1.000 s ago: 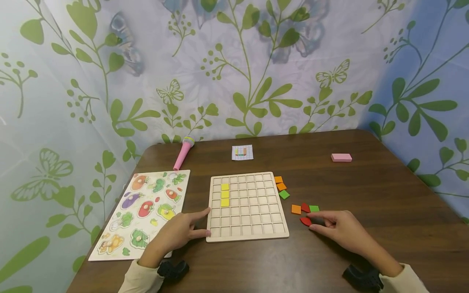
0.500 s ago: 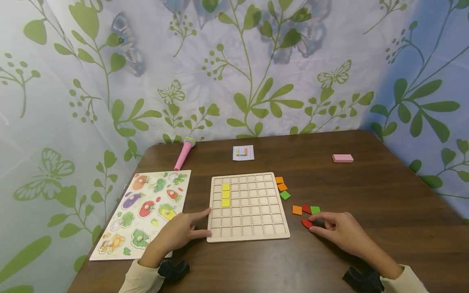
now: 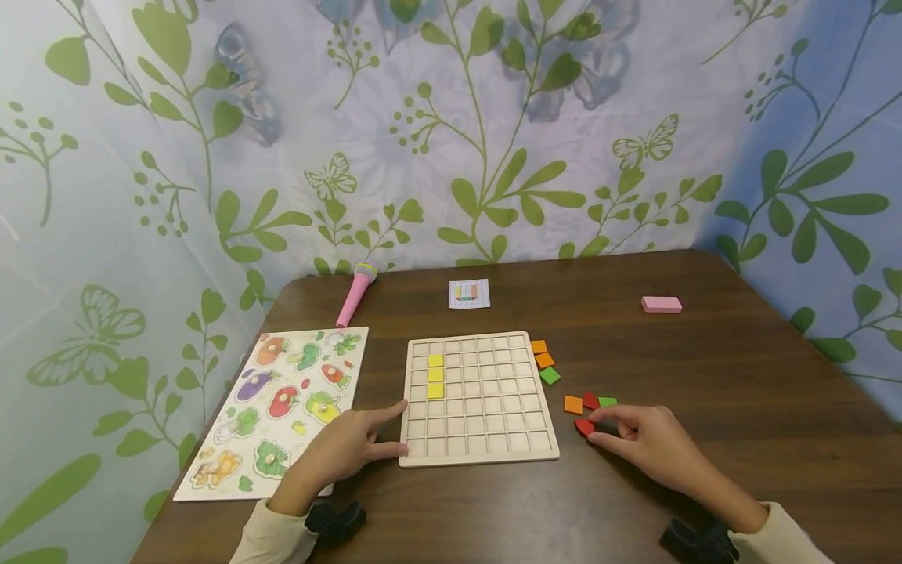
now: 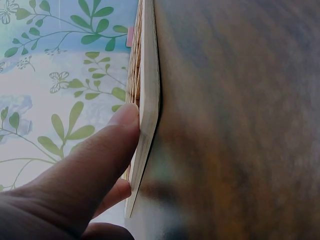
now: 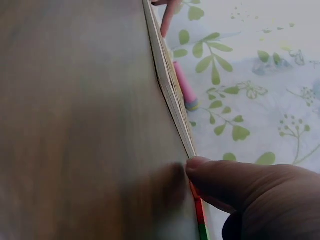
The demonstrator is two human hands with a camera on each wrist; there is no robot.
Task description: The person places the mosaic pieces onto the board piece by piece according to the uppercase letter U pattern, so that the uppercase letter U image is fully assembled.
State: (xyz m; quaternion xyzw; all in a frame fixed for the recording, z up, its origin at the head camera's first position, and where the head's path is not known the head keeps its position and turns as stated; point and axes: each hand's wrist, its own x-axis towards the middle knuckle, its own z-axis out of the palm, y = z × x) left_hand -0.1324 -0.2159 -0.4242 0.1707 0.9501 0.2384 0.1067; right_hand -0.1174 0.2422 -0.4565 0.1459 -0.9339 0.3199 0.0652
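In the head view, my right hand [image 3: 655, 442] has its thumb and index finger at the right end of a red curved-edge tile [image 3: 583, 428], pinching it low over the table. Just behind lie an orange square tile [image 3: 573, 404], another red tile [image 3: 589, 400] and a green tile [image 3: 607, 402] partly covered by my index finger. A wooden grid board [image 3: 481, 458] holds three yellow tiles [image 3: 436, 375] in one column. The extended index finger and thumb of my left hand [image 3: 348, 446] touch the board's left edge; the left wrist view shows the thumb [image 4: 95, 155] against that edge.
Orange tiles [image 3: 539, 347] and a green tile [image 3: 550, 376] lie along the board's right edge. A vegetable puzzle board [image 3: 310, 392] lies at left. Behind are a pink toy microphone [image 3: 355, 298], a small pattern card [image 3: 469, 294] and a pink block [image 3: 662, 304].
The red tile at my right fingertips has shifted slightly left and turned, with the right hand moving left along with it. My left hand stays at the board's edge.
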